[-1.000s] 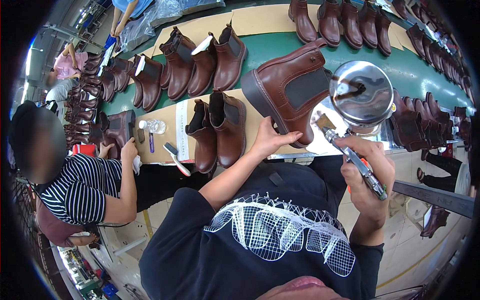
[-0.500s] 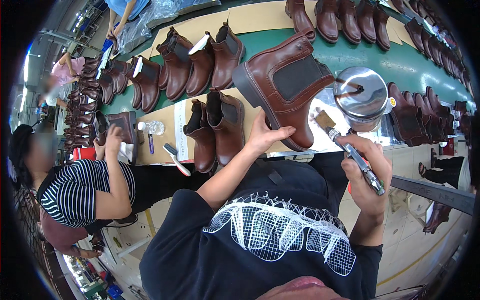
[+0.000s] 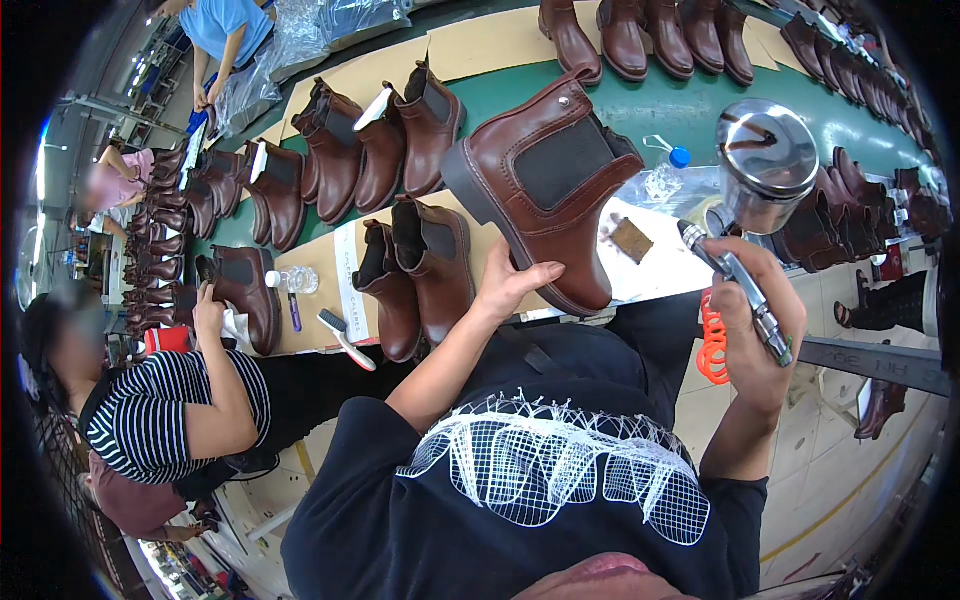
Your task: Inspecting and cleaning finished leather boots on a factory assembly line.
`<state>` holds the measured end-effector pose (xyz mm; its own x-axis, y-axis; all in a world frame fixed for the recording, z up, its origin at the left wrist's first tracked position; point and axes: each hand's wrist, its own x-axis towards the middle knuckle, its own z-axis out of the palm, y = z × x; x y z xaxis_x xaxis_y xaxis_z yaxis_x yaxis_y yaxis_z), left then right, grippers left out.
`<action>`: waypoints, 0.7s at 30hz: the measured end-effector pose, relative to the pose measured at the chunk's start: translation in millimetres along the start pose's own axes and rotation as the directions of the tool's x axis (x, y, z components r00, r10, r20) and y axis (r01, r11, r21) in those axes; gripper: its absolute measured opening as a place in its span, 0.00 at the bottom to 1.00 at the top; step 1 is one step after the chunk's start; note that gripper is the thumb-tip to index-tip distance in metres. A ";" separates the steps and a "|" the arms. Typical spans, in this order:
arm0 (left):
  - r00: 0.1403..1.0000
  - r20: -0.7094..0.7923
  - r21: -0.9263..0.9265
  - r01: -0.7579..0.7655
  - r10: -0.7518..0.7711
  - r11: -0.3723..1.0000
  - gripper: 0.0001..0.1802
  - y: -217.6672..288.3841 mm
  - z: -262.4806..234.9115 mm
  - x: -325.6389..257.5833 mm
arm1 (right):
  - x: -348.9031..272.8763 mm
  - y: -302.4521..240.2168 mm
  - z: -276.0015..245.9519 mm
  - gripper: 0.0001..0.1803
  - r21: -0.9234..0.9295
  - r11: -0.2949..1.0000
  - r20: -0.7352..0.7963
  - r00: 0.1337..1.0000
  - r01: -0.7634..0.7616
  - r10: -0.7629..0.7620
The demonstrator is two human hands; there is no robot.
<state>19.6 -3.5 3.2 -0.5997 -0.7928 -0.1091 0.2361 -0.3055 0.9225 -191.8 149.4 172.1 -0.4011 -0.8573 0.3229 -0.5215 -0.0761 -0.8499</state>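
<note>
Brown boot [image 3: 545,185], one, gripped at the sole by your left hand [image 3: 510,285] above the near edge of the table [image 3: 655,112]; metal spray gun [image 3: 741,278], one, clasped in your right hand [image 3: 757,315], now shifted right, baring a blue-capped bottle [image 3: 664,183] and standing clear of the boot.

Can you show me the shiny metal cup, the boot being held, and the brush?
Metal cup [image 3: 770,168]: head view, on its shiny top.
Held boot [image 3: 562,168]: head view, on its dark side panel.
Brush [image 3: 352,347]: head view, on its white handle.
</note>
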 end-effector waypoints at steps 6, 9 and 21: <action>0.996 0.014 0.023 -0.085 0.085 0.996 0.37 -3.5 -6.6 1.2 | -0.6 11.8 -9.5 0.12 0.026 1.000 -0.037 0.999 0.011 -0.010; 0.998 0.031 -0.107 0.049 -0.046 0.993 0.38 -15.5 -22.4 3.1 | -2.6 13.9 -10.0 0.12 0.028 1.000 -0.044 0.999 -0.012 0.013; 0.970 0.080 -0.546 0.234 -0.228 0.805 0.39 6.7 -7.8 8.7 | -8.2 7.8 -9.7 0.16 0.080 0.997 0.033 0.999 -0.014 0.012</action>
<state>21.9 -16.5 5.5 -0.6966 -0.6576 -0.2869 0.4669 -0.7191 0.5148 -200.0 160.8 166.9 -0.3819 -0.8745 0.2988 -0.4538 -0.1042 -0.8850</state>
